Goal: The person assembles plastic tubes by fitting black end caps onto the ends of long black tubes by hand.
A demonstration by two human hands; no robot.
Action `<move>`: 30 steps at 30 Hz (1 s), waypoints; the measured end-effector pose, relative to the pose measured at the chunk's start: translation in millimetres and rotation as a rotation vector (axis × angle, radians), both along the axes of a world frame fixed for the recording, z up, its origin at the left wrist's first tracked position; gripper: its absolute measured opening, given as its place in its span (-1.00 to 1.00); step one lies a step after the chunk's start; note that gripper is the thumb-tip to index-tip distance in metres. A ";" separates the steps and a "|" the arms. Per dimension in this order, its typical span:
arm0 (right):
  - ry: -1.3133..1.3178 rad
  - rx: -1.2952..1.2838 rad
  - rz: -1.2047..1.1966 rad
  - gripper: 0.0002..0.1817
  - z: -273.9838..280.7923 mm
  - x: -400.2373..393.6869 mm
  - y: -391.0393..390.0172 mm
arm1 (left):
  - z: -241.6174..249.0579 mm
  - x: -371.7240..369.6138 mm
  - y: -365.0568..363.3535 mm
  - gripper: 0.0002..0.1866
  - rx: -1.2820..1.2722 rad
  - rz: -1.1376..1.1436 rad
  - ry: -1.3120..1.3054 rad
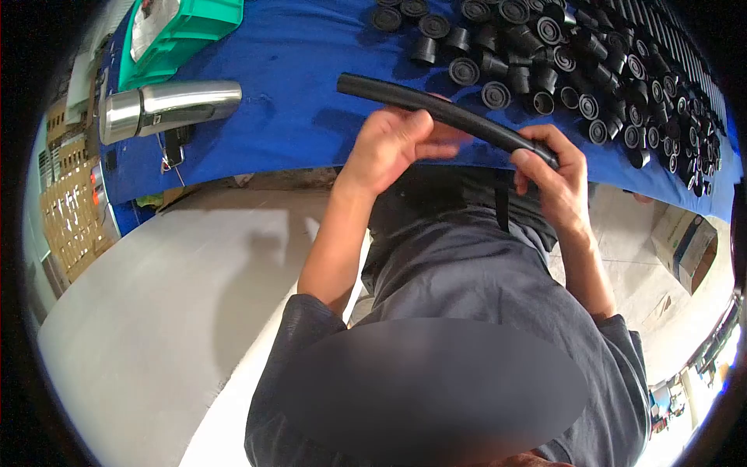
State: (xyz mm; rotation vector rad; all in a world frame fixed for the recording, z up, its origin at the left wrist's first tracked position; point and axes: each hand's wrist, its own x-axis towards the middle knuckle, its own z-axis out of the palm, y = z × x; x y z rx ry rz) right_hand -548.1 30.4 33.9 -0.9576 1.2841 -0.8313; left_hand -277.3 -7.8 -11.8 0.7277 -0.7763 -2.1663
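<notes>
Stretching beneath the work area, a pale surface [132,311] fills much of the lower left, and a cardboard box [686,249] stands off to the right. Above runs a table under a blue cloth [288,47], softly wrinkled, so round things could roll unless a fold stops them. A green bin [222,15] sits at its left end, with a shiny metal cylinder [191,101] lying just below. Near the table's front edge, the black tube [459,118] is held up at a slant. It looks light and fairly stiff, unlikely to break, perhaps a little slippery if smooth; its slight bend may be lens distortion. The middle suits a balanced hold, the end a firm one. The right hand [556,175] is closed around the right end; the left hand [385,148] is loosely spread by the middle, its pressure impossible to tell. Smallest are the black caps [496,95], scattered and heaped.
</notes>
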 end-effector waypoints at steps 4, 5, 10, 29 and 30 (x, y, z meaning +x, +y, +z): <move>-0.208 0.004 -0.121 -0.70 3.3 -13.0 0.2 | 8.6 -16.9 81.2 -0.59 -0.586 -0.341 -0.574; -0.257 -0.015 -0.131 -0.69 4.1 -14.2 -0.2 | -19.0 -18.9 113.0 -0.51 -0.741 -0.337 -0.590; -0.200 -0.040 -0.062 -0.71 5.7 -14.0 -1.0 | -26.3 58.4 103.8 -0.34 -1.335 -0.577 -1.500; 0.354 -0.789 0.197 -0.55 2.3 -7.9 5.2 | 5.3 -23.5 15.2 -0.45 0.017 0.259 0.224; 0.331 -0.744 0.156 -0.54 1.1 -6.1 6.4 | -9.6 -20.8 9.7 -0.49 0.003 0.247 0.298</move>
